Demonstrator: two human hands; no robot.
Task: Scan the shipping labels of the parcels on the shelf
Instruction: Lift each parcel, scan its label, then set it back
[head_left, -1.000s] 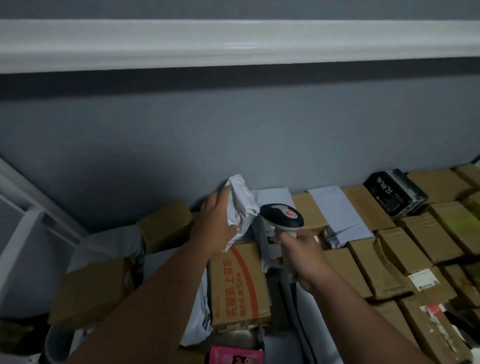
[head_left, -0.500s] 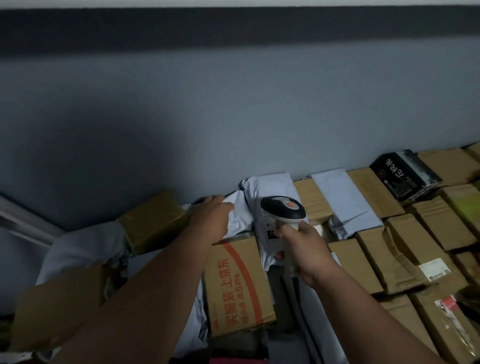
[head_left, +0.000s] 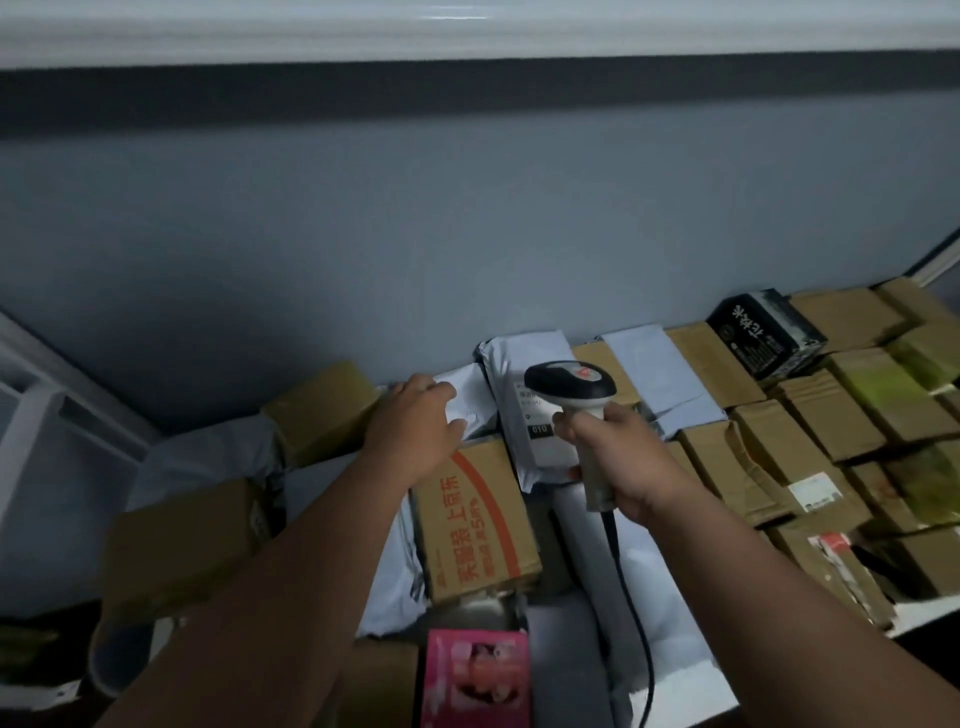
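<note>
Two hands work over a shelf (head_left: 930, 616) packed w/ parcels against a grey-blue wall (head_left: 467, 234). Right hand (head_left: 618, 457) is wrapped round the pale handle of a barcode scanner (head_left: 576, 410), fingers curled tight; scanner's dark head w/ red mark points toward the wall, over a grey poly mailer (head_left: 524, 400) whose shipping label (head_left: 530, 410) shows small print and a black tag, partly hidden behind the scanner head. Black cable (head_left: 631, 587) drops from the handle base toward the near edge. Left hand (head_left: 415, 421) lies palm-down on a crumpled white mailer (head_left: 462, 400) just left of the grey one, fingers bent over it; can't tell if it grips or only presses. Hands are apart, a printed carton between them.

That carton (head_left: 478, 525), brown w/ orange stripe and orange lettering, sits just below the left hand, touching the mailers behind it. Pink box (head_left: 475, 675) at the near edge, below the carton. Brown boxes (head_left: 810, 415) fill the right side in tight rows, edge to edge, one w/ a white label (head_left: 813, 491); a black box w/ white characters (head_left: 766, 335) rests on top at the back. More brown boxes (head_left: 322, 410) left, one tilted against the wall. Boxes all closed, contents not visible. White shelf frame (head_left: 47, 415) at far left; white beam (head_left: 467, 36) overhead. Little bare shelf shows, only a strip at the right front edge.
</note>
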